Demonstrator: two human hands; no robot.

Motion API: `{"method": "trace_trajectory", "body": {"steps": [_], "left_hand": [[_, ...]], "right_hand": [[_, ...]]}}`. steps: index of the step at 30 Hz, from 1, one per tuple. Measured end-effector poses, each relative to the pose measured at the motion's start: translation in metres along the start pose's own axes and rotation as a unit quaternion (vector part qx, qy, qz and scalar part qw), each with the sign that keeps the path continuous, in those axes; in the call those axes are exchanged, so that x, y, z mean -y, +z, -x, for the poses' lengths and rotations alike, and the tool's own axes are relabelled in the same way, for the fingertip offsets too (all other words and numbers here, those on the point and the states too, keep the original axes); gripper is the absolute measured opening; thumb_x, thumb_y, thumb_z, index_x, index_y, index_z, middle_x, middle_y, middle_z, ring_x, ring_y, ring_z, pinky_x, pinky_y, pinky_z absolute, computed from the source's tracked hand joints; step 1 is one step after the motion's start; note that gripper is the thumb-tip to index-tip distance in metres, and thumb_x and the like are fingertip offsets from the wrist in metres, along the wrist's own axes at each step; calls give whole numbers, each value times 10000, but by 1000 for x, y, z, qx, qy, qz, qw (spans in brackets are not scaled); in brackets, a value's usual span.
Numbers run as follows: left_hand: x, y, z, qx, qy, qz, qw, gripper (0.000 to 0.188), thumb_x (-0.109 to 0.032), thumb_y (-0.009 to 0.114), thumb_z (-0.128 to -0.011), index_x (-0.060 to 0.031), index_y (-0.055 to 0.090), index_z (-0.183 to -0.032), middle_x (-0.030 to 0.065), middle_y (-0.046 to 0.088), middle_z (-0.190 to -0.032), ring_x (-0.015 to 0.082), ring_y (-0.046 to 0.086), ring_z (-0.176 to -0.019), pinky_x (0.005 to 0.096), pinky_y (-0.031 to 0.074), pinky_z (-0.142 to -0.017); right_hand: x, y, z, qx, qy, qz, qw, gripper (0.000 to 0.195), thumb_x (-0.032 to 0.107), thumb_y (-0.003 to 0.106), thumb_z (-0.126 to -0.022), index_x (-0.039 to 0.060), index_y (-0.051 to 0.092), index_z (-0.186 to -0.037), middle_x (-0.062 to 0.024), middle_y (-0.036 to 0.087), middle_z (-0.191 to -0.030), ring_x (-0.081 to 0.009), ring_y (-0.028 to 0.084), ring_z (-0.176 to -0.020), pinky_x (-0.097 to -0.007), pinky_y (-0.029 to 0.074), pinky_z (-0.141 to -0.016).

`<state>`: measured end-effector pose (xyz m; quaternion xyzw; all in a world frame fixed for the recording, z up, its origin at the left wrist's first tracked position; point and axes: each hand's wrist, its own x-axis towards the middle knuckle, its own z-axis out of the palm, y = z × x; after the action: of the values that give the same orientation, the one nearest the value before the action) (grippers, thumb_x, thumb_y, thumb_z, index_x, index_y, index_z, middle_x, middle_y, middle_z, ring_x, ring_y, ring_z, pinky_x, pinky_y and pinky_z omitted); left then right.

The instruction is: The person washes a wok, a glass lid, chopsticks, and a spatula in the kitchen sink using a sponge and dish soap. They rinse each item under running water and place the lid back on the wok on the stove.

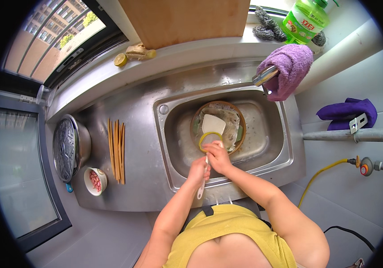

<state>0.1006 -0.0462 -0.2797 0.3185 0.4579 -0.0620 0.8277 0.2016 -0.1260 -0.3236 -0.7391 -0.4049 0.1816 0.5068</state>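
Observation:
My left hand [198, 172] is closed around the white handle of a small strainer with a yellow rim [200, 144], just above the front edge of the sink. At the strainer's head, my right hand [219, 158] has its bent fingers against the rim and mesh. Beneath them, inside the steel sink [178, 134], sits a round basin with a brown rim [244, 125]. A white flat-bladed piece [214, 124], perhaps a spatula head, lies in it. Around that are wet pale and greenish items I cannot make out. My right hand hides part of the basin's near side.
Left of the sink lie several wooden chopsticks [117, 152], a bowl of pinkish kernels [95, 181] and a lidded steel pot [70, 147]. A purple towel [290, 70] hangs over the faucet [266, 75]. On the sill stand a green detergent bottle [307, 21] and a cut lemon [120, 60].

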Motion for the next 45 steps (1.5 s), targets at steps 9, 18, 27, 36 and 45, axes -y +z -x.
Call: {"method": "trace_trajectory", "body": {"steps": [9,18,27,36,45], "left_hand": [[-5,16,-3,-57,234,-77,967,199,-184,351,-828,-35,481,-853,44,471,-592,107,403,-406,244,313,-353],[-18,22,-1,-128,352,-345,861,187,-189,472,-839,-12,524,-871,97,538,-649,213,514,-539,344,405,-514],[-82,31,-31,-67,275,-257,924,268,-219,496,-930,24,583,-1003,148,619,-1022,230,519,-1068,346,400,-912],[-112,32,-17,-17,361,-26,932,311,-267,379,-976,-66,436,-746,131,595,-708,281,620,-784,433,433,-883],[-147,14,12,-17,339,124,932,284,-286,381,-974,-97,400,-763,-7,327,-576,94,273,-466,247,238,-434]], "right_hand": [[40,-10,6,-17,82,-109,991,126,71,617,-756,27,646,-871,-114,620,-968,-250,532,-919,-334,436,-826],[16,6,-44,-74,277,-228,931,246,213,571,-885,-19,560,-968,-67,613,-852,-131,549,-770,-287,457,-695],[41,-7,-54,-43,128,-73,988,245,252,598,-821,49,571,-956,-180,618,-793,-348,587,-749,-419,466,-632],[34,-10,-36,21,68,-2,997,294,277,661,-787,33,497,-800,-203,573,-722,-417,554,-699,-443,440,-591],[-24,-30,-28,43,110,29,993,320,312,622,-814,6,533,-797,-176,544,-766,-365,545,-713,-436,438,-628]]}}
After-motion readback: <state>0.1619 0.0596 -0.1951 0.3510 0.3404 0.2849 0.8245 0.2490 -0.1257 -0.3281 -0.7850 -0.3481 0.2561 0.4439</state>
